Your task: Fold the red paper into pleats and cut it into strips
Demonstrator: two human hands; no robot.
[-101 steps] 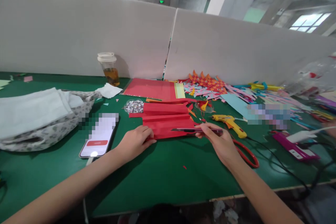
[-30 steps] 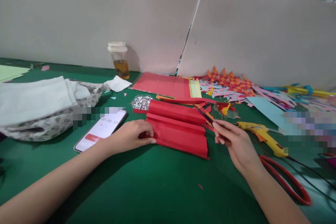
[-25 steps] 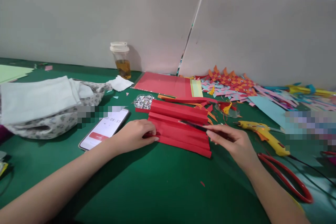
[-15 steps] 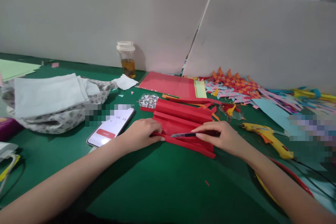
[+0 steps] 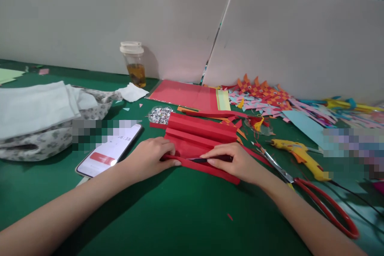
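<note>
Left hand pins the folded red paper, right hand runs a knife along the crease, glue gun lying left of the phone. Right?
Not quite. In the head view the left hand pins the folded red paper and the right hand holds the knife at the crease, but the glue gun lies far right of the phone.

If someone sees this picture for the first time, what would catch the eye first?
Probably the folded red paper at the centre of the green table, with the left hand pressing its near edge and the right hand holding a thin dark blade along it. Next, the red-handled scissors and yellow glue gun on the right.
</note>
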